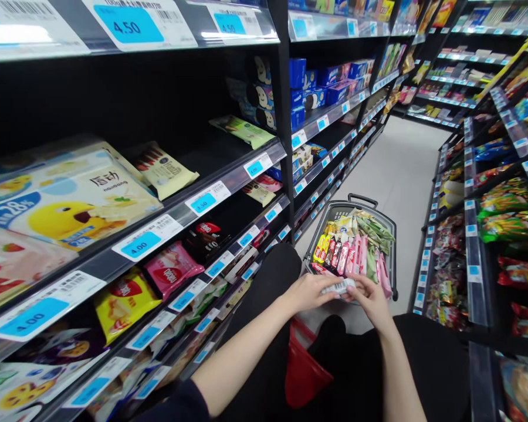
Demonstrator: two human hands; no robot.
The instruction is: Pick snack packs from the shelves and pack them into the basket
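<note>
I am crouched in a shop aisle. My left hand (308,292) and my right hand (372,300) meet low in the middle of the view, both closed on a small white packet with a barcode (341,286). Just beyond them on the floor stands a grey shopping basket (389,249) packed with several upright snack packets (354,246) in yellow, red, pink and green. My knees in dark trousers are below the hands.
Black shelves (229,176) with blue price tags and snack boxes run along my left. A second shelf unit (470,246) with crisp bags lines the right. The pale floor (400,170) stretches away between them. Something red (301,369) lies by my legs.
</note>
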